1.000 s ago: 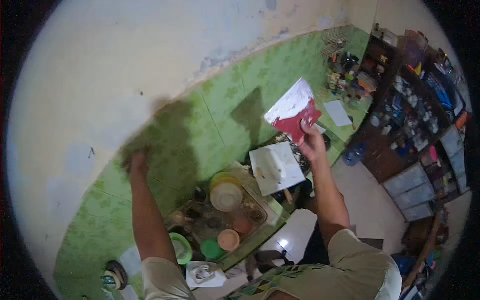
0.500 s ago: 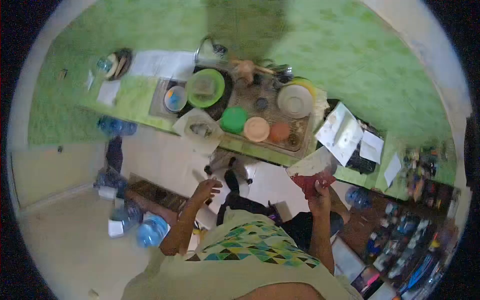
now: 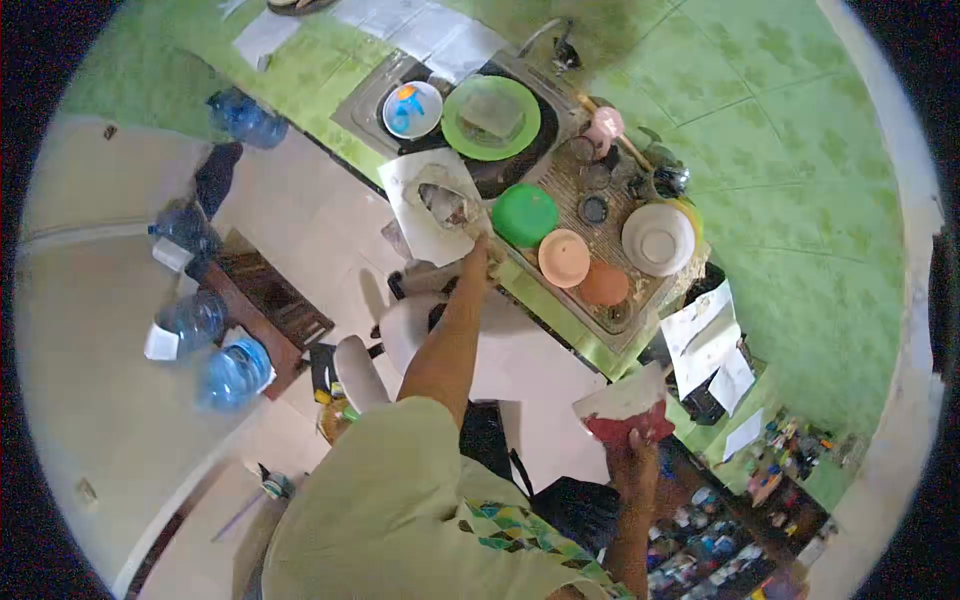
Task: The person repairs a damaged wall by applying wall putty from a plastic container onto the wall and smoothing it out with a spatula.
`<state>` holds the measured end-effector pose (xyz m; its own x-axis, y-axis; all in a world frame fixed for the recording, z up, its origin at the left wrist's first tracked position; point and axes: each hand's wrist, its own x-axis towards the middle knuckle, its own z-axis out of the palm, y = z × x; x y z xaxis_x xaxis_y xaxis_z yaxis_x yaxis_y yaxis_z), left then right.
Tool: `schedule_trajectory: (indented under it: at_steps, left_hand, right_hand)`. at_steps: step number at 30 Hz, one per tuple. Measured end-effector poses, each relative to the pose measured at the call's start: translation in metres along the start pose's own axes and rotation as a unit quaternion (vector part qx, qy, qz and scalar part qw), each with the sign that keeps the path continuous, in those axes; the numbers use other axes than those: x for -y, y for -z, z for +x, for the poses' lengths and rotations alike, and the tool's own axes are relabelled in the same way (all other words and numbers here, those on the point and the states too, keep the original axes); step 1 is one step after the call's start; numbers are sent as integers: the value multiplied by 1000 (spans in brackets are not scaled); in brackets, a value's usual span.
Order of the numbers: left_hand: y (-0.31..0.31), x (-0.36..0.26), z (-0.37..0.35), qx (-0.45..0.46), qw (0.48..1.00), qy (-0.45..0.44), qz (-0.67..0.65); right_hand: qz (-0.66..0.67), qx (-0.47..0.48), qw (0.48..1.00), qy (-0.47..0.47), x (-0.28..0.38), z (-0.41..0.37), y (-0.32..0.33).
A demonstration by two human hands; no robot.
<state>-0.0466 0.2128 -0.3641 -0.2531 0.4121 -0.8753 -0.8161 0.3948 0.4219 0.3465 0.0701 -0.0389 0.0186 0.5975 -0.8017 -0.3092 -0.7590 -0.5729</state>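
- My right hand (image 3: pixel 632 452) grasps the red-and-white plate (image 3: pixel 622 405) by its red edge; it sits just above my fingers, long axis sideways, rising rightward.
- My left hand (image 3: pixel 478 248) touches the white plate (image 3: pixel 425 225) at its corner; I cannot tell the grip.

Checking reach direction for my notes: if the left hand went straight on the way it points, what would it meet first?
Probably the white square plate, whose corner the left hand seems to touch; beyond it, the green plate in the sink. Depth is unclear.
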Motion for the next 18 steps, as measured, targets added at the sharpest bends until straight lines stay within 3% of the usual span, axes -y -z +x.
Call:
schedule_trajectory:
  at_steps: [1, 2, 4, 5, 7, 8, 9, 10, 11, 13, 14, 16, 18]
  left_hand:
    - [-7, -3, 1, -40, 991, 121, 29]
    - [-13, -5, -2, -40, 991, 122, 23]
    - [-33, -33, -41, -101, 989, 99, 33]
    - [-30, -29, -37, -102, 989, 100, 32]
    - [-20, -26, -30, 60, 997, 52, -24]
    - [-22, -24, -27, 59, 997, 52, -22]
    - [-31, -27, -33, 3, 998, 53, -27]
    - [-39, -31, -36, -52, 997, 53, -33]
    - [-39, -30, -36, -52, 997, 50, -34]
    - [-33, -25, -33, 52, 997, -34, 48]
    - [-31, -27, -43, 49, 997, -35, 47]
    - [-30, -34, -66, 78, 984, -31, -155]
    - [-30, -40, -76, 69, 988, -44, -128]
  right_hand:
    - [-66, -22, 997, -42, 5, -11, -12]
    - [-72, -21, 996, -41, 3, -11, -12]
    - [-273, -35, 960, -44, -4, -15, -8]
    - [-62, -115, 990, 43, -8, -30, -59]
    - [-71, -94, 992, 41, -4, -33, -65]
    - [-79, -70, 994, 41, -4, -35, -65]
    - [-78, -69, 994, 41, -13, -30, -41]
    - [-150, -90, 984, 40, -28, -17, 1]
    - [-222, -109, 968, 39, -36, -10, 24]
    - [-153, -57, 986, 41, -11, -22, -27]
    - [-83, -7, 996, 37, -2, -29, -46]
    - [-96, 5, 995, 26, 2, -26, -41]
    - [-109, 17, 994, 19, 5, -21, -41]
